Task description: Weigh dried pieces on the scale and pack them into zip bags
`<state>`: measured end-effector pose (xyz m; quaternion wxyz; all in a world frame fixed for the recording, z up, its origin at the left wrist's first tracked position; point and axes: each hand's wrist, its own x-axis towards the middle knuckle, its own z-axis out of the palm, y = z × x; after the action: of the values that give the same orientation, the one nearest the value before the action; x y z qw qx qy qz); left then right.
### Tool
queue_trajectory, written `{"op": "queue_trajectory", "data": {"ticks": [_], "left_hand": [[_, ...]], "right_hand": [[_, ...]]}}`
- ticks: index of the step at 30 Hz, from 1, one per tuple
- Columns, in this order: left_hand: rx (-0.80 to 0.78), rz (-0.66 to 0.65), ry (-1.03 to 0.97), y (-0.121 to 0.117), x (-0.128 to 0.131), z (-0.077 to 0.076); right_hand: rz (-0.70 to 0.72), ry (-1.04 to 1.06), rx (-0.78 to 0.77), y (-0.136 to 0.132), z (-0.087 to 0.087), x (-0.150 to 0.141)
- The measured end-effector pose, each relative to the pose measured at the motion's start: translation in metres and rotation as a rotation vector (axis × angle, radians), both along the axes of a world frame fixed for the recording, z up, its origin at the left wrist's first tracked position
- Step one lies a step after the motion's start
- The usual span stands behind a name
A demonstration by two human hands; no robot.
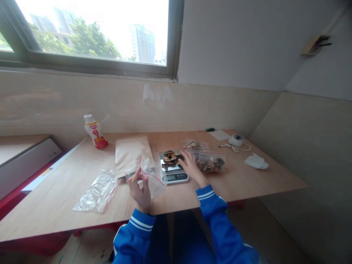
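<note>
My left hand (140, 190) is pinched on the rim of a clear zip bag (150, 176) with a red seal strip, held up off the wooden table (68, 183). My right hand (192, 167) reaches to the small digital scale (173, 170), its fingers spread next to the dark dried pieces (170, 158) piled on the pan. Just right of that hand lies a filled zip bag of dried pieces (213, 163), and a second filled bag (194, 145) lies behind it.
A brown paper pouch (132, 154) lies left of the scale, with a pile of empty clear bags (96, 192) at the near left. A white and red bottle (95, 132) stands at the back left. A small white device with a cable (235, 140), a white packet (255, 161) and a paper slip (219, 135) lie at the right.
</note>
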<state>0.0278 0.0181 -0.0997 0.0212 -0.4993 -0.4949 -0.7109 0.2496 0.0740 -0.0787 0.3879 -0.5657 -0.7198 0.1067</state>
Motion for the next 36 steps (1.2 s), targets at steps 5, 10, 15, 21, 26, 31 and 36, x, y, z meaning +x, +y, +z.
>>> {"op": "queue_trajectory", "data": {"ticks": [5,10,15,21,26,31,36], "left_hand": [[0.063,0.045,0.129,-0.002,0.0,0.007],[0.065,-0.009,0.182,-0.001,0.0,0.005],[0.076,-0.06,0.206,0.0,0.0,0.004],[0.024,-0.105,0.2,0.0,-0.001,0.001],[0.004,-0.153,0.22,0.002,-0.001,-0.002],[-0.024,-0.185,0.225,0.002,-0.001,-0.002],[-0.006,-0.188,0.241,0.001,-0.001,0.0]], "right_hand": [[0.005,-0.142,-0.095,0.001,-0.012,-0.001],[0.045,-0.064,0.037,-0.005,-0.013,-0.004],[-0.005,0.083,0.089,0.001,-0.019,-0.001],[-0.149,0.224,0.154,-0.005,0.008,-0.005],[0.076,0.234,0.163,-0.033,0.057,-0.034],[0.362,-0.032,0.158,-0.056,0.084,-0.061],[0.501,-0.144,0.071,-0.06,0.084,-0.073]]}}
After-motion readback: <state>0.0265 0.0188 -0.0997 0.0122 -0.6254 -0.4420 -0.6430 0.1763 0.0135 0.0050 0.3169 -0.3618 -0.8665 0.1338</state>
